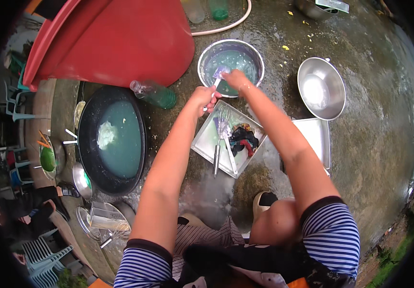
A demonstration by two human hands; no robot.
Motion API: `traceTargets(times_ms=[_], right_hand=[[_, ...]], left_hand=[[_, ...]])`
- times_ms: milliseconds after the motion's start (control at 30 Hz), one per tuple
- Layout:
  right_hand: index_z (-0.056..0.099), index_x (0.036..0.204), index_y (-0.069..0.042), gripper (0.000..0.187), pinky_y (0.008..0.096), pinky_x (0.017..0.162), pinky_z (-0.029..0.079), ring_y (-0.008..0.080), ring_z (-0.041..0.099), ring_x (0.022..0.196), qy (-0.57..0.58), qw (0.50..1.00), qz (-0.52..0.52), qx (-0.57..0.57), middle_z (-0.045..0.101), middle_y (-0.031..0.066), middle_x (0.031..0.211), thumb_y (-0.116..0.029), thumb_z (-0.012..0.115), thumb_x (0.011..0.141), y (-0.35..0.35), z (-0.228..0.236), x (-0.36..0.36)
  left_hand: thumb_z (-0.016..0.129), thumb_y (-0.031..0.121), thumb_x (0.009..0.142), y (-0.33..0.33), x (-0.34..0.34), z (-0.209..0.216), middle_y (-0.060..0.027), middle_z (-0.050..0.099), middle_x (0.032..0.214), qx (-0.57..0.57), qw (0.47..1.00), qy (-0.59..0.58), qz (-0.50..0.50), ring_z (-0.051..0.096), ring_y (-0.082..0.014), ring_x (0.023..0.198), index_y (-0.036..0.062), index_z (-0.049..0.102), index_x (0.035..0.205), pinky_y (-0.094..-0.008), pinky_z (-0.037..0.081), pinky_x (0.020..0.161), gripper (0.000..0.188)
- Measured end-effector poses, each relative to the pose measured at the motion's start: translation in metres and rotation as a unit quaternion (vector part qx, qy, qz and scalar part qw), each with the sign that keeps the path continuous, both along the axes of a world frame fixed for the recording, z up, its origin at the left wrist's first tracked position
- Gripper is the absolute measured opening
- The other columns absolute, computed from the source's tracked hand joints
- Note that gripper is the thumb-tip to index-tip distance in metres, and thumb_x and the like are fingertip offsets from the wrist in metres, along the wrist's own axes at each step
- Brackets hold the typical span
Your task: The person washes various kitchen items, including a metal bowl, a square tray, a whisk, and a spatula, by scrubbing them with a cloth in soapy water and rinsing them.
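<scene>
My left hand (203, 100) is closed round the white handle of a spatula (217, 80). The fingers of my right hand (237, 80) press on its pale purple head, over the near edge of a metal basin (208, 52) of cloudy, sudsy water. Whether a sponge is under those fingers I cannot make out. Just below my hands lies a square metal tray (204, 139). In it are a whisk (217, 156), another white-handled spatula (231, 156) and a bunched dark, multicoloured cloth (245, 139).
A big black tub (88, 161) of cloudy water stands at left, beside a green-tinted plastic bottle (156, 95) and a large red tub (120, 43). To the right are a metal bowl (331, 89) and a metal tray (315, 137). A hose (231, 26) lies on the wet ground.
</scene>
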State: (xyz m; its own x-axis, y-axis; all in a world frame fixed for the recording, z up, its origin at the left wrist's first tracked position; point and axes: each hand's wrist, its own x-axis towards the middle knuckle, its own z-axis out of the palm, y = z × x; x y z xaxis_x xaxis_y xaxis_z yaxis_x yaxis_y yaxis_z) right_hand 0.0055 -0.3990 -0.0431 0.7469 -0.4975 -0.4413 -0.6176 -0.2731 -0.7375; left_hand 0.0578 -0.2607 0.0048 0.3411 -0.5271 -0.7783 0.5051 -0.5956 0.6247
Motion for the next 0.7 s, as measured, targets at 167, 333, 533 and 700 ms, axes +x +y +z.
traceTargets(times_ms=[167, 333, 533, 700], right_hand=[[0.048, 0.091, 0.013, 0.019, 0.0380, 0.071, 0.050, 0.0342, 0.058, 0.083, -0.233, 0.725, -0.350, 0.546, 0.055, 0.0247, 0.086, -0.003, 0.048, 0.081, 0.005, -0.022, 0.010], [0.038, 0.100, 0.014, 0.021, 0.0438, 0.077, 0.049, 0.0380, 0.055, 0.088, -0.228, 0.649, -0.309, 0.657, 0.050, 0.0293, 0.098, 0.001, 0.040, 0.083, -0.010, -0.039, 0.026], [0.044, 0.101, 0.009, 0.022, 0.0400, 0.072, 0.050, 0.0364, 0.057, 0.087, -0.171, 0.772, -0.243, 0.562, 0.055, 0.0270, 0.095, -0.007, 0.042, 0.084, -0.034, -0.050, 0.024], [0.046, 0.106, 0.001, 0.031, 0.0417, 0.077, 0.045, 0.0339, 0.056, 0.092, 0.086, 0.972, 0.057, -0.210, 0.056, 0.0206, 0.100, -0.016, 0.029, 0.086, -0.034, -0.040, 0.022]], left_hand=[[0.041, 0.028, 0.089, -0.011, -0.017, 0.005, 0.0030, 0.030, 0.044, -0.095, 0.987, 0.128, 0.024, 0.023, -0.0056, 0.030, 0.0021, 0.046, 0.078, -0.0205, 0.018, 0.028, 0.029], [0.042, 0.028, 0.088, 0.016, -0.019, 0.006, 0.0029, 0.028, 0.042, -0.124, 0.985, 0.108, 0.050, 0.022, -0.0053, 0.029, 0.0019, 0.045, 0.075, -0.0208, 0.017, 0.027, 0.030], [0.044, 0.030, 0.088, 0.031, -0.020, 0.019, 0.0025, 0.028, 0.042, -0.093, 0.991, 0.094, 0.034, 0.021, -0.0055, 0.029, 0.0012, 0.045, 0.074, -0.0201, 0.017, 0.027, 0.032], [0.046, 0.028, 0.086, 0.020, -0.012, 0.008, 0.0017, 0.033, 0.045, 0.057, 0.986, -0.141, -0.061, 0.024, -0.0069, 0.031, 0.0014, 0.049, 0.072, -0.0233, 0.019, 0.029, 0.031]])
